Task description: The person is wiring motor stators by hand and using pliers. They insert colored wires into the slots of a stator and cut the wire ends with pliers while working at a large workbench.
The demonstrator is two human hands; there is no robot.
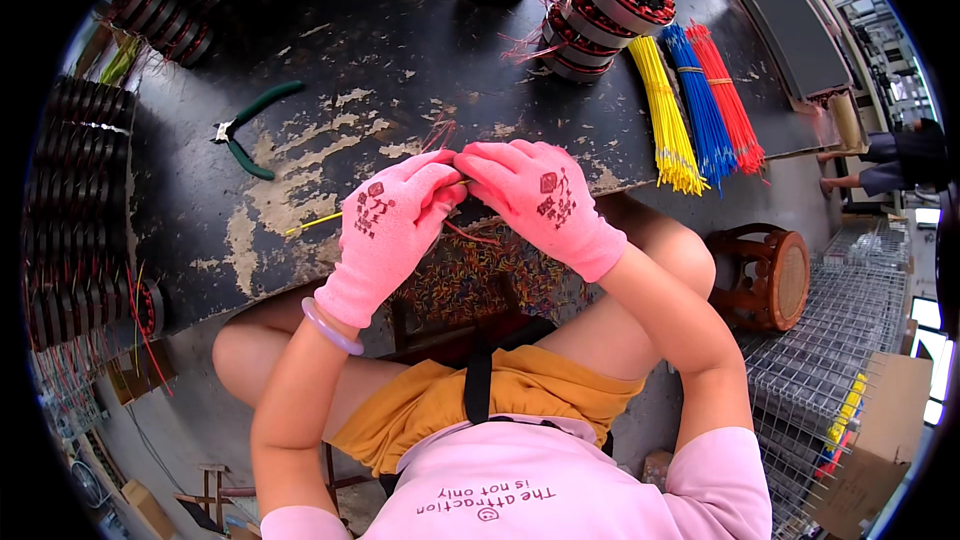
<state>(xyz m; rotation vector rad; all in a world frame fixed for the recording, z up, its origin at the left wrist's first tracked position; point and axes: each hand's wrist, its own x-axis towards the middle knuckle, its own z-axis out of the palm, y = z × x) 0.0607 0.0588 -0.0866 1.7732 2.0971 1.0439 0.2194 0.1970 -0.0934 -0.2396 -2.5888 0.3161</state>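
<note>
Both my hands wear pink gloves with dark print and meet fingertip to fingertip at the table's near edge. My left hand is closed round a thin yellow wire, whose far end sticks out to the left. My right hand is pinched closed against the left fingertips; what lies between its fingers is hidden. Fine red wires stick up just behind the fingertips. A red wire hangs below the hands. Left of them, green-handled cutting pliers lie spread on the table.
The worn black table carries yellow, blue and red wire bundles at right. Stacked motor stators stand at the back; many more line the left. Wire scraps lie below. A wooden drum stool stands at right.
</note>
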